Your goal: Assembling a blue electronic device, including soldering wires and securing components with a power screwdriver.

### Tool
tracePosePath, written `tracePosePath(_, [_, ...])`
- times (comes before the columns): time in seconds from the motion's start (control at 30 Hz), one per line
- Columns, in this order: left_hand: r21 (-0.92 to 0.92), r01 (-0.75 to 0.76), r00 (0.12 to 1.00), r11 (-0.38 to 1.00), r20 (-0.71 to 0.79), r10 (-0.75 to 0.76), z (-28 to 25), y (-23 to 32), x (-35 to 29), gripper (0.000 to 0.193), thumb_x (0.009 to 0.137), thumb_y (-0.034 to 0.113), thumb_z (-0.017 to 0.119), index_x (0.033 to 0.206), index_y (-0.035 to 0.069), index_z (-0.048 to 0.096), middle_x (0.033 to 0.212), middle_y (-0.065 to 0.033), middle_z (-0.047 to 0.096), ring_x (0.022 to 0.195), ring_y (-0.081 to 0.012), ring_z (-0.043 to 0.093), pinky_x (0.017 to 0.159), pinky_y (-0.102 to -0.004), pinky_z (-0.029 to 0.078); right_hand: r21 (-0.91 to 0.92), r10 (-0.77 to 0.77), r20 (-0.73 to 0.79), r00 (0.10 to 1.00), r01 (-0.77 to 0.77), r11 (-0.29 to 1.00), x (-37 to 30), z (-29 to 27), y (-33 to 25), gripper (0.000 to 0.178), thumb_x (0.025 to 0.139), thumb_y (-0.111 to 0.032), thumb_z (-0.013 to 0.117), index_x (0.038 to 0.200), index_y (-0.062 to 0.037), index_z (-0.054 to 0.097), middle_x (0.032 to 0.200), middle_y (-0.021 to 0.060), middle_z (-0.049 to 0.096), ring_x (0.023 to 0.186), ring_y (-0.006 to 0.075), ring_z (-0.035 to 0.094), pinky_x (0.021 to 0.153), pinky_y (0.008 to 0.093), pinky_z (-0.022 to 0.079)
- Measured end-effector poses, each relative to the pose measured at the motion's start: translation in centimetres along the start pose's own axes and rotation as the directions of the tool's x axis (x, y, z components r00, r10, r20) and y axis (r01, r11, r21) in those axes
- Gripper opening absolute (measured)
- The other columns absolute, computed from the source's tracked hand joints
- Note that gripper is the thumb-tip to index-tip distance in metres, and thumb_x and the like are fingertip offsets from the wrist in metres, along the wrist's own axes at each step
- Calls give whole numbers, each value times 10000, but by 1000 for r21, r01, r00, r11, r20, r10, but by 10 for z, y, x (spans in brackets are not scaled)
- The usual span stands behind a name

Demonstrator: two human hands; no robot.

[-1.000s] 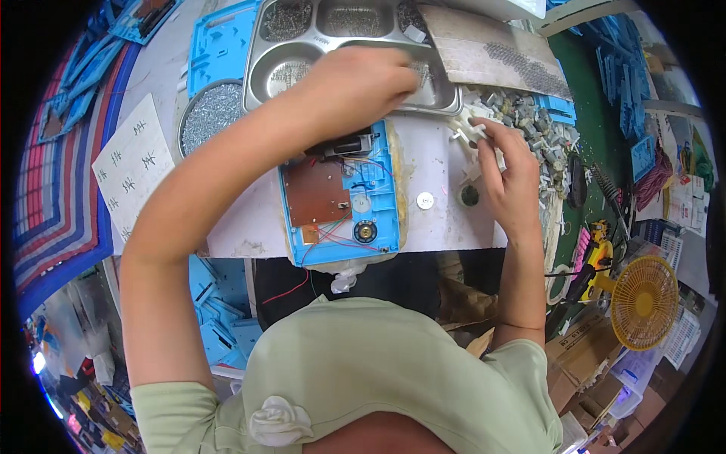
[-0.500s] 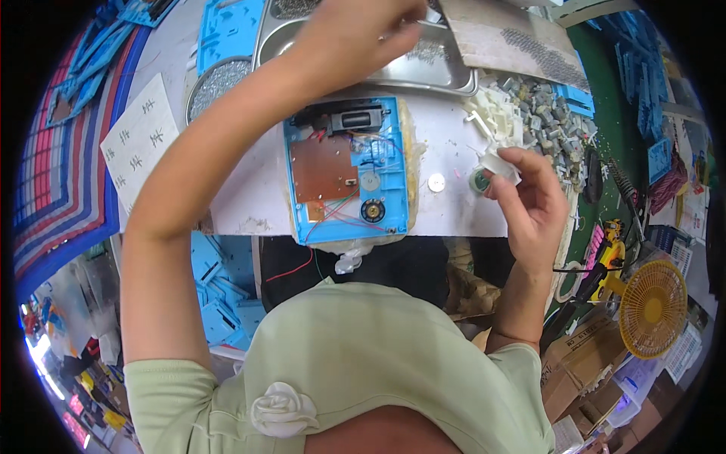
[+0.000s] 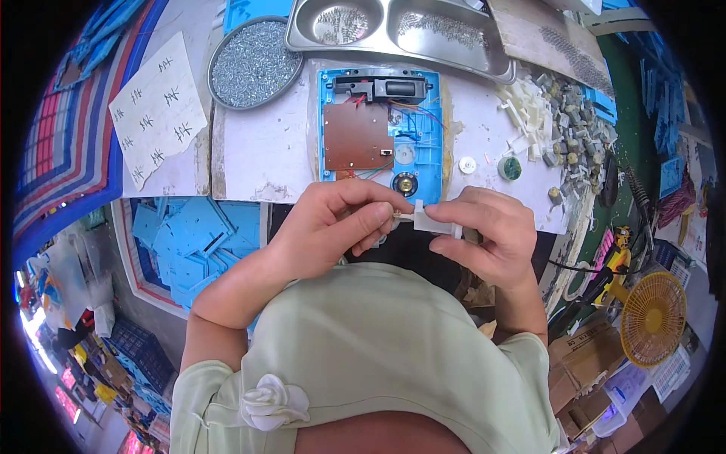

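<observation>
Just past the table's front edge, my two hands meet. My right hand (image 3: 491,234) pinches a small white plastic part (image 3: 432,221) with an upright tab. Against that part's left side, my left hand (image 3: 333,231) has thumb and index finger pressed together on something too small to make out. Behind them lies an open blue plastic casing (image 3: 432,151), holding a brown circuit board (image 3: 355,136), a black block (image 3: 401,90) at its far end and a round speaker (image 3: 405,184). Loose wires run inside it. My left fingers hide the casing's near left corner.
A white disc (image 3: 467,165) and a green round container (image 3: 510,168) sit right of the casing. White plastic parts (image 3: 522,113) and small grey motors (image 3: 575,132) pile up beyond. Behind are a metal tray (image 3: 454,60) and a bowl of screws (image 3: 255,64); blue panels (image 3: 189,242) fill a bin.
My left hand has come back from the metal tray to the white part. My right hand has brought that part leftward and nearer to me. The whole view has shifted.
</observation>
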State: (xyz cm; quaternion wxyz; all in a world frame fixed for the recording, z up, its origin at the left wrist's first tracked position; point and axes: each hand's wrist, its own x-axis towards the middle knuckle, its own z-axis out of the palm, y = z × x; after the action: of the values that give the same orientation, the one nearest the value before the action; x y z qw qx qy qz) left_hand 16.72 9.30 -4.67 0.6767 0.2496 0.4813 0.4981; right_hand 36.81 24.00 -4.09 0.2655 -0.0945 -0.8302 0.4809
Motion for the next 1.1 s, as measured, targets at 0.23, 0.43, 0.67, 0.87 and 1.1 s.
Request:
tracePosePath(0.23, [18, 153, 984, 988, 93, -154, -3, 2, 10, 225, 1061, 101, 555, 1162, -46, 693, 780, -32, 603, 615, -72, 494, 564, -231, 411, -35, 97, 113, 989, -93, 995, -13, -17, -6, 425, 705, -76, 895, 1103, -38, 750, 832, 102, 712, 644, 226, 647, 570, 331, 496])
tracePosePath(0.43, [23, 155, 983, 988, 102, -156, 1, 0, 20, 226, 1063, 101, 554, 1169, -39, 696, 800, -34, 606, 623, -67, 488, 558, -226, 402, -80, 34, 17, 999, -32, 996, -20, -16, 1, 437, 716, -31, 869, 1132, -24, 736, 870, 109, 732, 669, 255, 669, 586, 347, 520])
tracePosePath(0.67, [215, 206, 967, 955, 106, -232, 5, 12, 26, 200, 1060, 102, 573, 1151, -23, 700, 809, -12, 615, 625, -58, 499, 544, -219, 404, -124, -44, -6, 999, 43, 991, -28, -12, 5, 419, 731, -11, 851, 1131, 1, 724, 887, 110, 739, 696, 254, 690, 598, 343, 542])
tracePosePath(0.87, [179, 307, 920, 935, 194, -339, 9, 28, 40, 209, 1055, 153, 601, 1134, -13, 702, 795, -19, 644, 613, -77, 543, 541, -236, 425, -180, -25, -27, 999, 20, 984, -36, -8, 8, 414, 764, -41, 841, 1149, 19, 702, 918, 131, 743, 718, 267, 706, 629, 348, 557])
tracePosePath(1.1, [924, -379, 853, 46, 330, 404, -3, 25, 81, 151, 898, 140, 730, 1024, 59, 709, 800, -90, 658, 682, -262, 660, 608, -364, 528, 806, 515, -75, 854, -252, 536, -72, -2, 33, 448, 1017, -214, 653, 1338, 73, 533, 1201, 260, 685, 831, 255, 721, 770, 375, 598])
